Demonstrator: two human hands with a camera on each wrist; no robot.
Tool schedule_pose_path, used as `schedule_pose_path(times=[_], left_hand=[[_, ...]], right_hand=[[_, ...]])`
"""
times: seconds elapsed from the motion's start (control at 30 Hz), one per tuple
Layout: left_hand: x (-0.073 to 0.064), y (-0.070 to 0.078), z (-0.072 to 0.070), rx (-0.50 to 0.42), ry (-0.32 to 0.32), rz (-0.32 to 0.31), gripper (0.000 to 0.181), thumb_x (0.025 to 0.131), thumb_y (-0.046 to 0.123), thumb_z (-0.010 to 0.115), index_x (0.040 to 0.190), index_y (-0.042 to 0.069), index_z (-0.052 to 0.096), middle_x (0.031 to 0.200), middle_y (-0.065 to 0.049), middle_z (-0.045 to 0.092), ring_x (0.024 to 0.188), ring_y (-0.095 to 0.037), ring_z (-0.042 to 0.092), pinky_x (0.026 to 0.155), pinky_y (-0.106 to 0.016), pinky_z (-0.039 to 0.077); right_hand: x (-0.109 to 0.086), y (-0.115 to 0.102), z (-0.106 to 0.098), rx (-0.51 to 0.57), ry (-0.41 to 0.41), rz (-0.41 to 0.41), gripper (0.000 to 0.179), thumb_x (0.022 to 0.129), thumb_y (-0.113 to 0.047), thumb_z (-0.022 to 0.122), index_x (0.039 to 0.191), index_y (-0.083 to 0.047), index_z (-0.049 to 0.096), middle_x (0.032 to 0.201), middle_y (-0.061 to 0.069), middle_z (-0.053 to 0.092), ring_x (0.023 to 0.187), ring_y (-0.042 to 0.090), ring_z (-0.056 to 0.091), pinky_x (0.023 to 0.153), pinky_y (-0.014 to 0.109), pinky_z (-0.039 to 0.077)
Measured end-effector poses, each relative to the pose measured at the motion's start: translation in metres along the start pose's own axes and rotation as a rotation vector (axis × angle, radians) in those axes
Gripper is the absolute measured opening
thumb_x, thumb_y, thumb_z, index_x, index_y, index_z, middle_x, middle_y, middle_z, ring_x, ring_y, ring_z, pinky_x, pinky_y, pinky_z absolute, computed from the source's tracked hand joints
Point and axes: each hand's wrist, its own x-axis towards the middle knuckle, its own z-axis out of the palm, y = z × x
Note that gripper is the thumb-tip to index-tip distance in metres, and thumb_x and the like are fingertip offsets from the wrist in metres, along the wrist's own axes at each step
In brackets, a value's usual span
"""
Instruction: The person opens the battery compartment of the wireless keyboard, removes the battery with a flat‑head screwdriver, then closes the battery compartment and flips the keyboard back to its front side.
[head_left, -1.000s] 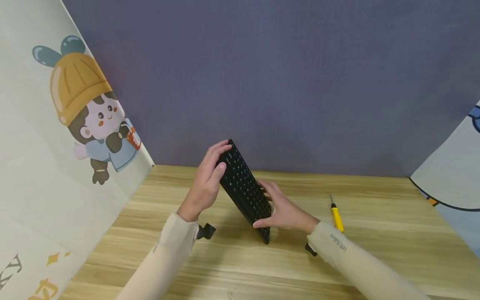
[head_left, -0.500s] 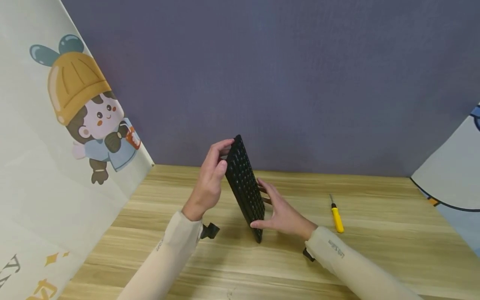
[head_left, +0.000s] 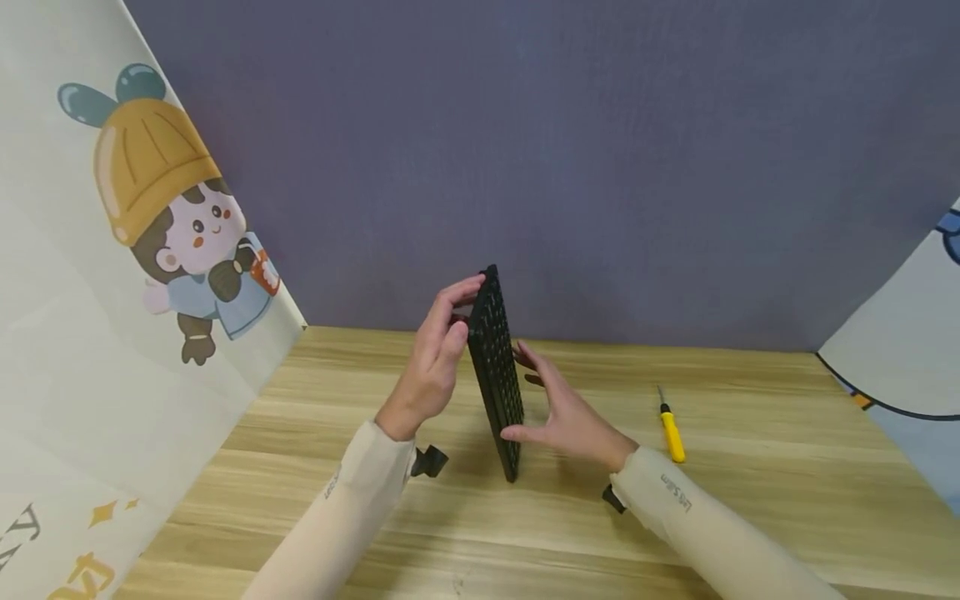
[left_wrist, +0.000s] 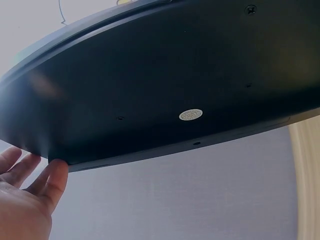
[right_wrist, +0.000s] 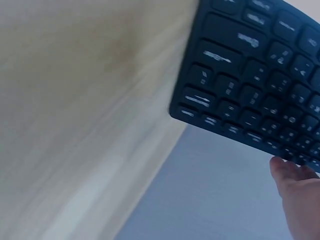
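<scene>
A black keyboard point(head_left: 496, 367) stands on end, nearly upright, over the wooden table in the head view, keys facing right. My left hand point(head_left: 426, 371) grips its upper end, fingers at the top corner and thumb on the near long edge. Lower down, my right hand point(head_left: 573, 417) spans its width, thumb on the near edge and fingers by the far one. The left wrist view shows the keyboard's smooth underside point(left_wrist: 150, 75) with screws and a round sticker point(left_wrist: 191, 115), my left hand point(left_wrist: 25, 205) at a corner. Keys point(right_wrist: 250, 90) fill the right wrist view above my right hand point(right_wrist: 302, 200).
A yellow-handled screwdriver point(head_left: 672, 435) lies right of my right hand on the wooden table point(head_left: 750, 500). A dark panel point(head_left: 600, 167) rises behind. The white wall point(head_left: 60, 333) at left bears a cartoon figure point(head_left: 198, 225).
The keyboard has swung from a leftward lean to nearly upright, turning more edge-on. My left hand has moved right with its upper end. The right hand has stayed almost in place.
</scene>
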Motion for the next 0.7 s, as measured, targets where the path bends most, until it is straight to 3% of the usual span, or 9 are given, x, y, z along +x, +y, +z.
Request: schedule_pose_path(times=[0.1,0.33,0.7], left_hand=[[-0.001,0.000,0.000,0.017,0.002,-0.018,0.058,0.102,0.044,0.029,0.141,0.001,0.034,0.143,-0.011,0.036,0.124,-0.025,0.040,0.093,-0.042,0.040],[-0.003,0.000,0.000,0.044,-0.047,-0.174,0.068,0.099,0.055,0.028,0.149,0.008,0.023,0.143,-0.006,0.034,0.127,-0.018,0.036,0.100,-0.043,0.036],[-0.001,-0.002,0.005,-0.053,-0.095,-0.210,0.075,0.096,0.062,0.027,0.150,0.011,0.018,0.142,-0.012,0.036,0.127,-0.022,0.039,0.096,-0.042,0.042]], right_hand=[[0.003,-0.004,-0.003,-0.003,0.009,-0.010,0.107,0.073,-0.012,0.083,0.150,-0.002,0.010,0.150,0.020,0.022,0.135,0.036,0.025,0.103,0.050,0.031],[0.007,-0.010,-0.007,0.021,0.016,0.011,0.107,0.074,-0.013,0.082,0.151,-0.006,0.008,0.151,0.016,0.022,0.136,0.033,0.025,0.104,0.051,0.030],[0.015,-0.015,-0.015,0.034,0.073,-0.068,0.103,0.073,-0.002,0.081,0.150,-0.001,0.011,0.148,0.020,0.025,0.134,0.039,0.027,0.101,0.055,0.031]])
